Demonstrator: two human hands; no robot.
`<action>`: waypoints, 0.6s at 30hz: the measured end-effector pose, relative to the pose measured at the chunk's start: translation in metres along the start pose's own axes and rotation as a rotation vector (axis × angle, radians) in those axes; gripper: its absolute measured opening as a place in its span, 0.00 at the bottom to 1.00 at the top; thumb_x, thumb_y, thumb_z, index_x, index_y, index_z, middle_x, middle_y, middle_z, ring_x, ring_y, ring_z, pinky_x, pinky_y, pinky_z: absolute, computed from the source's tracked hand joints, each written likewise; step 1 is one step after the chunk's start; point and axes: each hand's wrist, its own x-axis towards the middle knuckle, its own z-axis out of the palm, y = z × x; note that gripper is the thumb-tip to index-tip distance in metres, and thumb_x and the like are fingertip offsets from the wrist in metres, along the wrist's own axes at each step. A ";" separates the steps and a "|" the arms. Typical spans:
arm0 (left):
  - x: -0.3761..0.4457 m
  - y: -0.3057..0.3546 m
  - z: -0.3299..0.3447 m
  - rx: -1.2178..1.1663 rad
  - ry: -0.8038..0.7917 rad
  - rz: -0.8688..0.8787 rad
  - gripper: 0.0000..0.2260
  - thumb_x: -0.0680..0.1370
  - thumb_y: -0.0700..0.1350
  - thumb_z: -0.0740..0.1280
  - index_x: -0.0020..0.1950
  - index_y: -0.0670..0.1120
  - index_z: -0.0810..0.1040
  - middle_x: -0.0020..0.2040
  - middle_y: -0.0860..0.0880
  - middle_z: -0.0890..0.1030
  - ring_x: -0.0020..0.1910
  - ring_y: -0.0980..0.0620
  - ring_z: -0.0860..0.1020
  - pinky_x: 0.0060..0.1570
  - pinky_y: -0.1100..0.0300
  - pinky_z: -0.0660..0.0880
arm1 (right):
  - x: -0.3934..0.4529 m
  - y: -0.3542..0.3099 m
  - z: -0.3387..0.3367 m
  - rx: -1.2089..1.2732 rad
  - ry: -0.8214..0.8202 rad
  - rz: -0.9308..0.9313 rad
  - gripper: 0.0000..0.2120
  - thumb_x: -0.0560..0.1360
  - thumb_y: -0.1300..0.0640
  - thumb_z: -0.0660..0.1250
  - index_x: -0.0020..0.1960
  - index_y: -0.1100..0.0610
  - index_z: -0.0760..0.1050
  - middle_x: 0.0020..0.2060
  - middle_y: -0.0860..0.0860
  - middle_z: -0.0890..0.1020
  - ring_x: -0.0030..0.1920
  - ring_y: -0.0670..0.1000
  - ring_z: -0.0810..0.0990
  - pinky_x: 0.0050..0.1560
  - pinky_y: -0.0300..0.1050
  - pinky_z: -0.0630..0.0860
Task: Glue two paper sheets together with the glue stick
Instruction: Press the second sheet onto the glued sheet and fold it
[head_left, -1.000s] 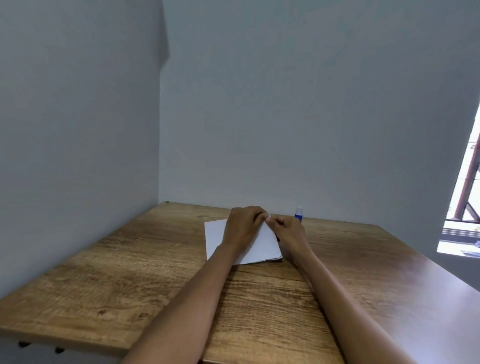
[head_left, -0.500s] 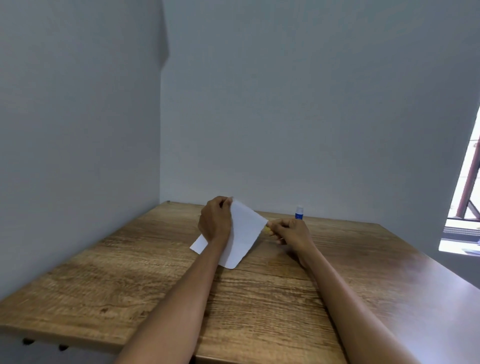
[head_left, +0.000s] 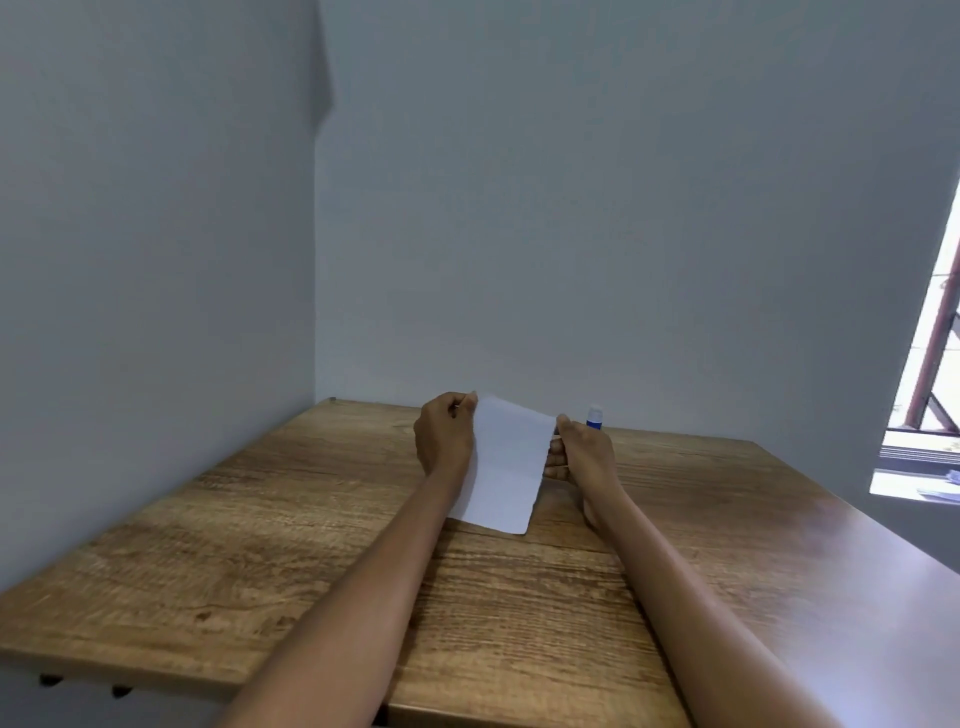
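Now I pinch the paper (head_left: 501, 462) at its far corners — left hand (head_left: 444, 441), right hand (head_left: 582, 454) — lifted off the table (head_left: 260, 545), checking the bond, I judge; next, lay it flat near the glue stick (head_left: 595, 417).

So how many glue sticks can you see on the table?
1. The glue stick stands upright at the table's far edge, just behind the right hand. None other shows.

A brown wooden counter (head_left: 249, 587) sits in a corner between two plain grey walls (head_left: 571, 208), and bright light comes through a window (head_left: 930, 364) on the right.
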 end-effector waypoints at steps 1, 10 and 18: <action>0.000 0.000 0.001 -0.006 -0.008 0.003 0.13 0.78 0.47 0.65 0.43 0.39 0.81 0.38 0.46 0.81 0.38 0.52 0.76 0.32 0.63 0.67 | -0.001 -0.001 0.001 -0.006 -0.002 -0.010 0.16 0.80 0.49 0.59 0.41 0.57 0.77 0.33 0.51 0.81 0.33 0.49 0.79 0.36 0.42 0.77; -0.004 0.000 0.007 -0.055 -0.067 0.029 0.13 0.78 0.47 0.65 0.41 0.39 0.81 0.36 0.47 0.79 0.38 0.53 0.75 0.34 0.62 0.68 | 0.002 0.004 0.003 -0.058 0.039 -0.052 0.17 0.80 0.50 0.57 0.39 0.60 0.72 0.37 0.57 0.76 0.39 0.53 0.74 0.42 0.45 0.68; -0.010 0.004 0.010 -0.207 -0.218 -0.022 0.16 0.78 0.52 0.64 0.42 0.39 0.79 0.40 0.41 0.81 0.41 0.48 0.78 0.43 0.61 0.69 | 0.002 0.005 0.003 -0.202 0.064 -0.150 0.19 0.81 0.49 0.54 0.40 0.61 0.72 0.36 0.57 0.75 0.37 0.53 0.74 0.40 0.45 0.68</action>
